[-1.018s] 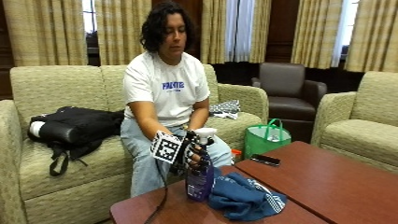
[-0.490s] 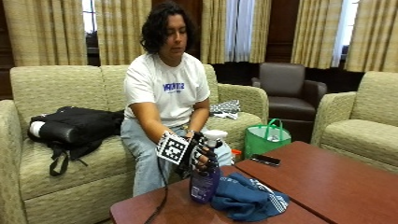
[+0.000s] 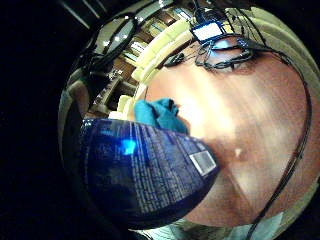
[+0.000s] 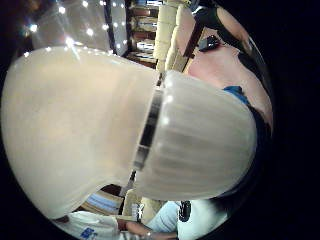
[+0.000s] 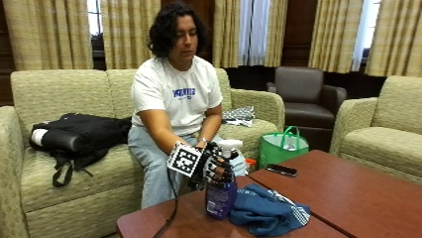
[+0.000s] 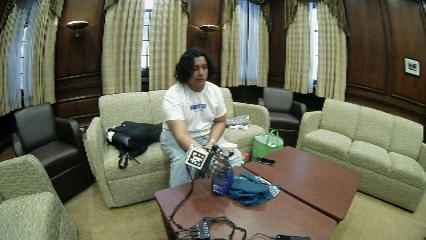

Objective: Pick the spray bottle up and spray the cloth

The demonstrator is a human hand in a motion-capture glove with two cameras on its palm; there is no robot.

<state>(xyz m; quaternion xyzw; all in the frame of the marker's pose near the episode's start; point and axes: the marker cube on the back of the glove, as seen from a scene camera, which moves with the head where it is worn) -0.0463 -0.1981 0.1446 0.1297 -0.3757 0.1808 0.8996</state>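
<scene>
In the outside view my gloved right hand point(image 5: 214, 167) grips the neck of a dark blue spray bottle point(image 5: 221, 197) just under its white trigger head point(image 5: 229, 146). The bottle is upright, its base at or just above the near corner of the brown table point(image 5: 342, 193). A crumpled blue cloth point(image 5: 267, 210) lies on the table right beside the bottle, on the side away from the person. The little finger side palm view shows the bottle's printed label point(image 3: 145, 170) close up with the cloth point(image 3: 157, 115) behind it. The white spray head point(image 4: 125, 130) fills the thumb side palm view.
A black phone point(image 5: 282, 170) lies near the table's far edge. A green bag point(image 5: 284, 146) stands on the floor by the sofa, and a black backpack point(image 5: 76, 136) lies on the sofa. A tangle of cables point(image 6: 206, 230) lies on the table's near end.
The hand and the bottle have shifted a little toward the cloth. The grip on the bottle's neck is the same.
</scene>
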